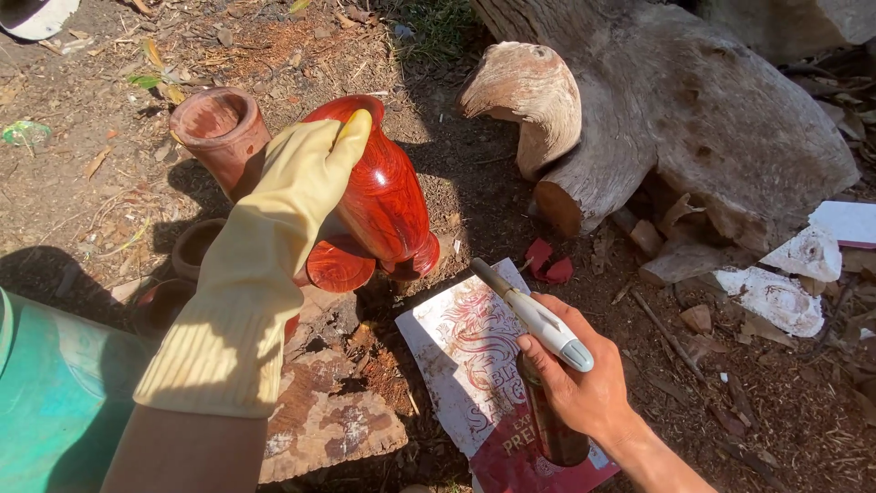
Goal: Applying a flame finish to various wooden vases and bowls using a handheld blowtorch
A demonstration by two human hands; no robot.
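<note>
On the bare ground beside a big log: a glossy red vase steadied, a torch held ready.

Left hand (pixel 301 183), gloved in yellow rubber, lies over the red wooden vase (pixel 379 196), which leans on a bark slab (pixel 333 411); a loose grip could let it roll off. Right hand (pixel 575 383) is clenched around a gas torch (pixel 534 319), nozzle towards the vase. Printed cardboard (pixel 461 351) underneath could scorch. Log (pixel 675 110) crowds the right; unfinished vase (pixel 224 128) stands just behind.

Glossy red wooden vase (pixel 383 196) tilted on a bark slab — grey-white torch (pixel 538 319) on a brown canister, nozzle toward it.
</note>
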